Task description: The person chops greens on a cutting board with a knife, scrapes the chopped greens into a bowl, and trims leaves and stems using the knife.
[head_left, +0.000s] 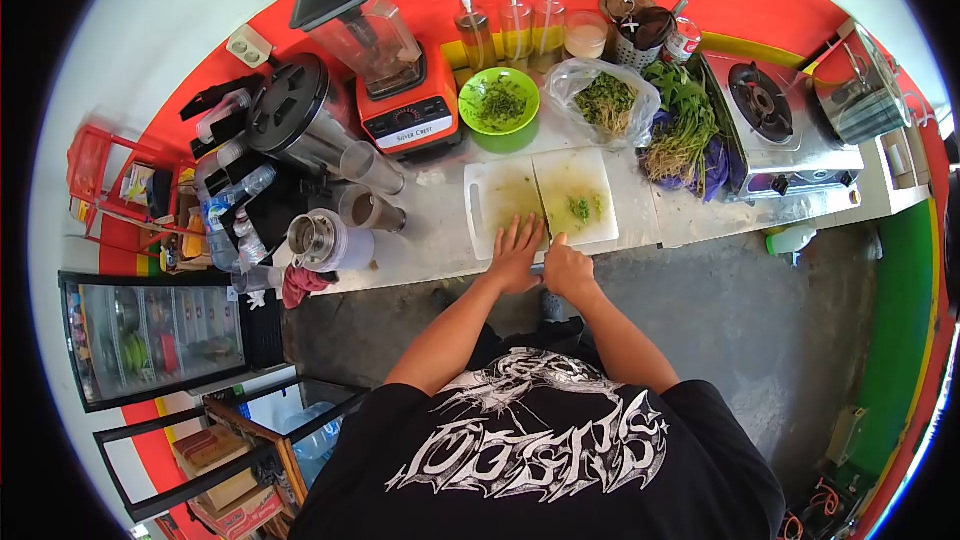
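A white cutting board [490, 180] lies near the counter's front edge, its middle stained green. My left hand [517, 252] rests flat on the board's lower edge, fingers stretched out and holding nothing. Closed round the handle of a knife [542, 200], my right hand [569, 266] is just beside it at the same edge. The blade shows as a thin dark line running away across the board; the handle is mostly hidden in my fist. Right of the blade sits a small heap of chopped green herbs [580, 208]. Behind the board, a green bowl [503, 135] holds more chopped greens.
An orange blender [410, 105] stands back left, near plastic cups [372, 208]. To the right are a plastic bag of greens [607, 103], leafy bunches with roots [685, 130] and a gas stove [770, 110]. Pump bottles [515, 25] line the back wall.
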`<state>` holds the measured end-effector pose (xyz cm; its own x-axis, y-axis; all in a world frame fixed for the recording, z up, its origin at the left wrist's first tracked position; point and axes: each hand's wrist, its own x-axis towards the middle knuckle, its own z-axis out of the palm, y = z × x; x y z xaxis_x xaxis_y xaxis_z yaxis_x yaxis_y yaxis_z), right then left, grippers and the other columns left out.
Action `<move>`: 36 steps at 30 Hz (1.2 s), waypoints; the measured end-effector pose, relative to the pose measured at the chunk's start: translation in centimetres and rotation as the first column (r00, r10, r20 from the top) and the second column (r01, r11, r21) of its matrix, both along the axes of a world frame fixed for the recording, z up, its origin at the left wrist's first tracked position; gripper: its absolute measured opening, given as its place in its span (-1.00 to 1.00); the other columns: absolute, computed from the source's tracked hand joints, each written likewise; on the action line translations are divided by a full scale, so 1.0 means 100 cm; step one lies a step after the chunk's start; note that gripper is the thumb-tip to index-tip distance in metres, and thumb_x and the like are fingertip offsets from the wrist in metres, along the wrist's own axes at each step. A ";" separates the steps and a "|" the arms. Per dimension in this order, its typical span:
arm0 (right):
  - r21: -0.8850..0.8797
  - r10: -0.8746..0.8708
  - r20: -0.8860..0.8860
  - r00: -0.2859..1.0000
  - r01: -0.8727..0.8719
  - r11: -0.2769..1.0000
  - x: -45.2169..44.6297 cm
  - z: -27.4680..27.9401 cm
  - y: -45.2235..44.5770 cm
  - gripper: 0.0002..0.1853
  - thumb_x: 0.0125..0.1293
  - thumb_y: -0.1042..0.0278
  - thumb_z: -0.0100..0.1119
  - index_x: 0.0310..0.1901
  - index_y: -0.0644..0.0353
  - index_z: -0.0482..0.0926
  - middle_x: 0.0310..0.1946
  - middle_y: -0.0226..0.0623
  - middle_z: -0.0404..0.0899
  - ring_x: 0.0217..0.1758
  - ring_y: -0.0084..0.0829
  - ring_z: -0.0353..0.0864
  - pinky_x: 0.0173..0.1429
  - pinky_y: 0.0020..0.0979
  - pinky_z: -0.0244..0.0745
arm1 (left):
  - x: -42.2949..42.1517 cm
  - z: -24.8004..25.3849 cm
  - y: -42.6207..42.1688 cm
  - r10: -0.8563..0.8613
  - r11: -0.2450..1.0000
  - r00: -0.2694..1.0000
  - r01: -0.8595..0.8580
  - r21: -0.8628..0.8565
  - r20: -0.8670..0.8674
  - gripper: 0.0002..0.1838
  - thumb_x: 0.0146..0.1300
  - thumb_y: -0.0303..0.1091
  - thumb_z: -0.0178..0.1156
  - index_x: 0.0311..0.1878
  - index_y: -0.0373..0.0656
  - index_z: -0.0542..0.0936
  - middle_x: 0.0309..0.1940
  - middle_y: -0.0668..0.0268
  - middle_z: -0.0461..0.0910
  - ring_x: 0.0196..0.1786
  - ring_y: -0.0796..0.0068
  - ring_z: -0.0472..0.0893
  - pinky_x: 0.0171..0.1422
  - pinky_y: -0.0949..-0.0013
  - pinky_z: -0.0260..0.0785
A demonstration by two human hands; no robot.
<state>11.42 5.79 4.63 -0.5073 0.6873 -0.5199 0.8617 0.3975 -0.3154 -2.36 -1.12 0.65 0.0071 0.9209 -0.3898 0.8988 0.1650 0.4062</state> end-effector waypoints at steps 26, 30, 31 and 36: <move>0.057 -0.097 -0.157 0.983 0.107 0.993 0.048 -0.002 0.029 -0.57 0.50 0.05 0.08 0.06 0.32 0.39 -0.19 0.26 0.70 -0.02 0.28 0.70 0.08 0.15 0.58 | -0.011 -0.029 -0.005 0.207 0.906 0.913 -0.315 0.284 0.353 -0.06 0.13 -0.17 0.48 0.59 0.00 0.30 0.69 0.19 0.01 0.74 0.09 -0.13 0.71 -0.15 -0.30; 0.027 -0.082 -0.264 0.961 0.092 0.995 0.036 -0.003 0.031 -0.55 0.50 0.04 0.07 0.08 0.33 0.40 -0.20 0.26 0.70 -0.04 0.32 0.68 0.08 0.16 0.57 | -0.026 -0.022 -0.006 0.367 0.842 0.812 -0.497 0.208 0.453 -0.18 0.23 -0.16 0.42 0.55 0.02 0.36 0.68 0.16 0.03 0.73 0.04 -0.10 0.70 -0.22 -0.29; 0.008 -0.050 -0.302 0.952 0.055 0.998 0.030 -0.004 0.028 -0.55 0.50 0.03 0.06 0.08 0.34 0.41 -0.20 0.27 0.69 -0.05 0.33 0.68 0.08 0.16 0.57 | -0.027 -0.016 -0.008 0.459 0.847 0.871 -0.489 0.209 0.175 -0.16 0.29 -0.07 0.36 0.60 0.05 0.28 0.70 0.15 -0.02 0.73 0.01 -0.14 0.69 -0.25 -0.33; -0.031 0.062 -0.350 0.935 -0.078 0.997 -0.007 -0.016 0.013 -0.54 0.50 0.03 0.07 0.07 0.36 0.44 -0.18 0.26 0.69 -0.04 0.32 0.68 0.10 0.15 0.56 | -0.022 -0.010 -0.034 0.499 0.866 0.858 -0.492 0.087 -0.123 -0.09 0.46 0.23 0.01 0.71 0.21 -0.15 0.73 0.21 -0.25 0.73 -0.08 -0.26 0.69 -0.28 -0.44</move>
<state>10.75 7.09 3.07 -0.7077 0.6244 -0.3307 0.6655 0.4318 -0.6088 -4.59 -4.50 -0.36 -0.5051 0.8071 -0.3056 0.7507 0.5856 0.3058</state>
